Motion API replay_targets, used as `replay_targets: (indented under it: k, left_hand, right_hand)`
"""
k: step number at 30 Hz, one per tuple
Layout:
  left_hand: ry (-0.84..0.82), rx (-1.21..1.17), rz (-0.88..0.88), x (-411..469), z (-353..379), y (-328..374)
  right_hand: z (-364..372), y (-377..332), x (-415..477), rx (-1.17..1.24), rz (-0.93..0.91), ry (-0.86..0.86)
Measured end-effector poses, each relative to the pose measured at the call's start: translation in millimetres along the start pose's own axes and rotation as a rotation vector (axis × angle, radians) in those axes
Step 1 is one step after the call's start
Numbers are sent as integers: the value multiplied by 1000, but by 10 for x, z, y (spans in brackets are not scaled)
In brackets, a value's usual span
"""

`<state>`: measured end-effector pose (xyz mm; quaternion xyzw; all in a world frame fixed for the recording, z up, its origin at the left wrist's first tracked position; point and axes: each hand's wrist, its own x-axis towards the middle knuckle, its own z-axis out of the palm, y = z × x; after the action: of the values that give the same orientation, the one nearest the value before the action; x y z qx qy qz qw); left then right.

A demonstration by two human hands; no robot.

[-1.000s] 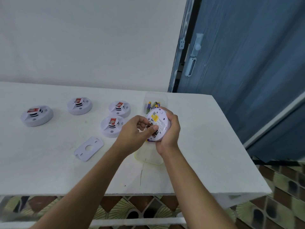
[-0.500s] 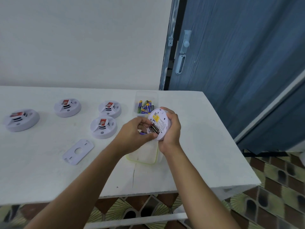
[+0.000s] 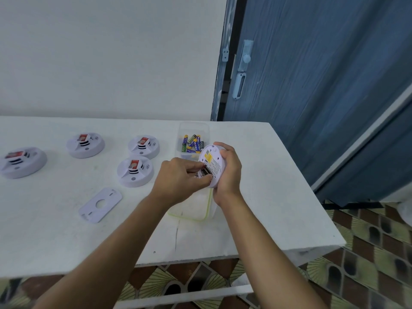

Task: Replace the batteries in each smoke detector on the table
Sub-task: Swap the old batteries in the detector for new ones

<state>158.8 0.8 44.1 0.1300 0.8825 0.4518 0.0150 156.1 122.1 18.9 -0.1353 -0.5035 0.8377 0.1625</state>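
My right hand [image 3: 228, 172] grips a round white smoke detector [image 3: 213, 162], tilted so its back with a yellow label faces me. The fingers of my left hand [image 3: 180, 181] pinch a battery [image 3: 206, 171] at the detector's open battery bay. Behind the hands stands a clear box of batteries [image 3: 192, 142]. Several more white detectors lie face up to the left: one [image 3: 135, 171] near my left hand, one [image 3: 143, 146] behind it, one [image 3: 85, 144] further left and one [image 3: 22, 161] at the far left.
A flat white mounting plate [image 3: 100, 204] lies on the white table [image 3: 267, 197] in front of the detectors. A clear container with a yellow-green rim [image 3: 191, 208] sits under my hands. The table's right and front edges are close; a blue door [image 3: 323, 74] stands beyond.
The view has shifted a little. My left fingers have stayed at the battery bay, working on the battery; my right hand keeps holding the detector.
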Motion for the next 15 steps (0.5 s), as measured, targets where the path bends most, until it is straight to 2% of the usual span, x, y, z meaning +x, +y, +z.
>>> replay_targets:
  k: [8,15]
  left_hand:
    - [19,85,33,-52,26,57]
    - [26,141,73,-39,85,-55]
  right_hand:
    - [44,-4,20,-56,-13,9]
    - [43,51,52,-67,57,11]
